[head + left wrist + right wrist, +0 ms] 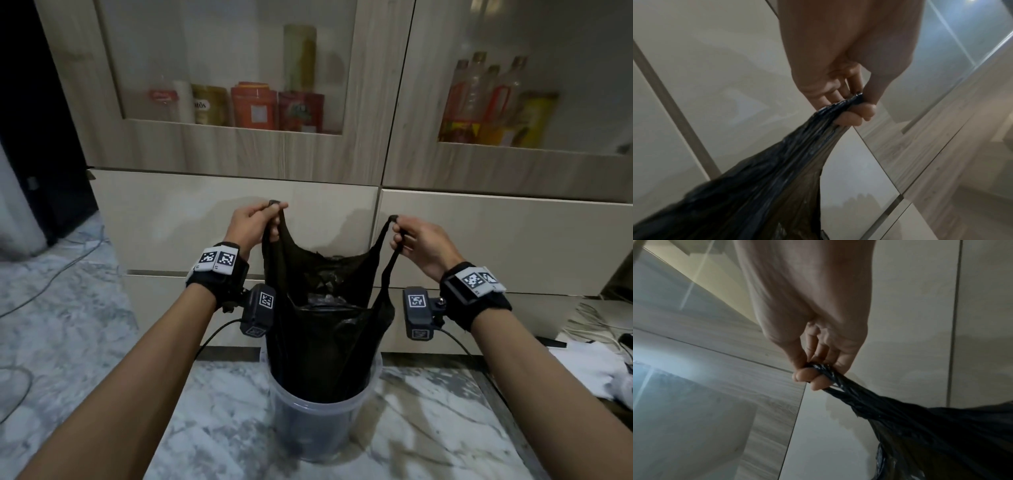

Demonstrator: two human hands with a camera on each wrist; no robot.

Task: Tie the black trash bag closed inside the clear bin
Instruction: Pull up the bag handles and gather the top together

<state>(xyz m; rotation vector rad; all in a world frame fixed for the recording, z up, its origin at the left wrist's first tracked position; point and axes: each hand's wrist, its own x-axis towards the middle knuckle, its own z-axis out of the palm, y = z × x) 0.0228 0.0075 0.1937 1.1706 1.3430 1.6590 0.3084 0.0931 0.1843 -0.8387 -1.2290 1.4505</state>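
A black trash bag (322,339) stands in a clear round bin (317,425) on the marble floor, its top pulled up well above the rim. My left hand (255,224) pinches the bag's left handle (830,116) between thumb and curled fingers. My right hand (416,241) grips the right handle (830,374) the same way. Both handles are stretched up and apart, and the bag's mouth gapes open between them. What lies inside the bag is too dark to tell.
Beige drawer fronts (212,222) and glass-door cabinets with jars and bottles (253,106) stand right behind the bin. Cables (44,274) trail over the floor at left. White cloth or paper (596,370) and more wires lie at right.
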